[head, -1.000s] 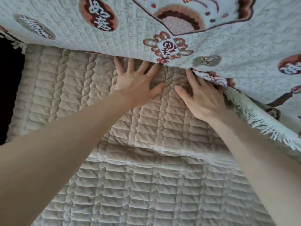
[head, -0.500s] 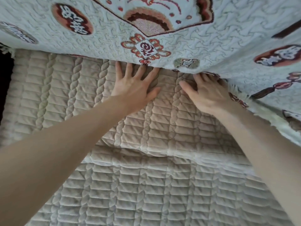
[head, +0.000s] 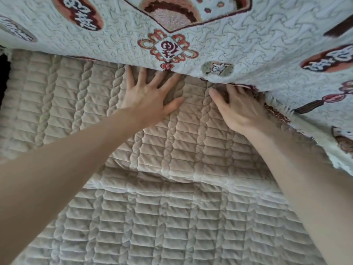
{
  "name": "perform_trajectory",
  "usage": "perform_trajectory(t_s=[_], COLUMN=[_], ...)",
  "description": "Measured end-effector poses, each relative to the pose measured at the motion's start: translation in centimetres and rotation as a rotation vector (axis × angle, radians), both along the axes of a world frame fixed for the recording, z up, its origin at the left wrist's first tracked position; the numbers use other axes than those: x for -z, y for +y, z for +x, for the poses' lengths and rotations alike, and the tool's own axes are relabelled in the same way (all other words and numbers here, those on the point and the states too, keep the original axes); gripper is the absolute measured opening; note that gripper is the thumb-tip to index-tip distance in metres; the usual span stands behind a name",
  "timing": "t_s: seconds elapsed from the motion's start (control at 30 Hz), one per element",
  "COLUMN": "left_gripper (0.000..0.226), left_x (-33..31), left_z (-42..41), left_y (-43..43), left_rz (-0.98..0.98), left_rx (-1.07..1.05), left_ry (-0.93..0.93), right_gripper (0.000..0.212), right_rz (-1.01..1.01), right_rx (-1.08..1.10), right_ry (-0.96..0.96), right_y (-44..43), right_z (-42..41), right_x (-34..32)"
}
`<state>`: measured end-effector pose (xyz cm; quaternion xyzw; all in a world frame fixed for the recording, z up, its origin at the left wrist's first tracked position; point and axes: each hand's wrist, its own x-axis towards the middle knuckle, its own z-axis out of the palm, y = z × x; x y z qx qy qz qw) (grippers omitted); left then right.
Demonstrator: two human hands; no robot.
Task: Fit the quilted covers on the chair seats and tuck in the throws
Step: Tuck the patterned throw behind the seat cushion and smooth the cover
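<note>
A beige quilted cover (head: 63,104) with braided ribs lies over the seat and hangs down its front. A pale blue-white throw (head: 238,46) with red and brown woven emblems drapes down the chair back to the seat. My left hand (head: 150,98) lies flat on the cover with fingers spread, fingertips at the throw's lower edge. My right hand (head: 238,106) presses on the cover beside it, its fingertips hidden under the throw's edge. Neither hand grips anything.
The throw's fringed edge (head: 282,109) hangs over the seat's right side. A dark gap (head: 3,77) shows at the far left past the cover. A fold runs across the cover along the seat's front edge (head: 172,178).
Both hands have pushed farther back toward the seat's rear crease. My right fingertips have slid under the throw's edge, and the fringe has shifted right.
</note>
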<state>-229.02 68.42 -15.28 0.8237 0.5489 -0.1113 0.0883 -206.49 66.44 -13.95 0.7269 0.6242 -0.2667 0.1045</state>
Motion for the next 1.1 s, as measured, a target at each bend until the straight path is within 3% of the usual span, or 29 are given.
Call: perform_trajectory(t_s=[0.2,0.37,0.5,0.7,0.87,0.97,1.1], left_gripper=[0.086,0.084,0.083,0.079,0.077,0.072,0.058], left_x=[0.7,0.8,1.2,1.5,1.6,1.4,2.3], left_z=[-0.5,-4.0,-8.7,-10.2,-10.0,-10.7,-11.5], left_y=[1.0,-2.4,-5.7,-3.5,-2.7,-2.7,-2.4], left_rz=[-0.066,0.023,0.014,-0.031,0.026,0.086,0.233], left_rx=[-0.057,-0.027,-0.114,-0.195,-0.189,-0.289,-0.312], left_ry=[-0.009,-0.148,-0.122,-0.042,-0.101,-0.258,-0.342], right_gripper=[0.081,0.077,0.075,0.072,0.073,0.067,0.039], right_rz=[0.105,0.15,0.16,0.135,0.183,0.311,0.684], right_rx=[-0.111,-0.149,-0.323,-0.244,-0.243,-0.14,-0.051], right_ry=[-0.029,-0.004,0.041,-0.042,-0.081,0.02,0.023], right_y=[-2.8,-3.3,-6.7,-4.2,-3.4,-3.9,-4.6], right_z=[-3.1,-4.1,-7.8,-10.3,-11.0,-11.0,-11.5], right_x=[-0.3,-0.5,0.1,2.6,2.2,1.7,2.7])
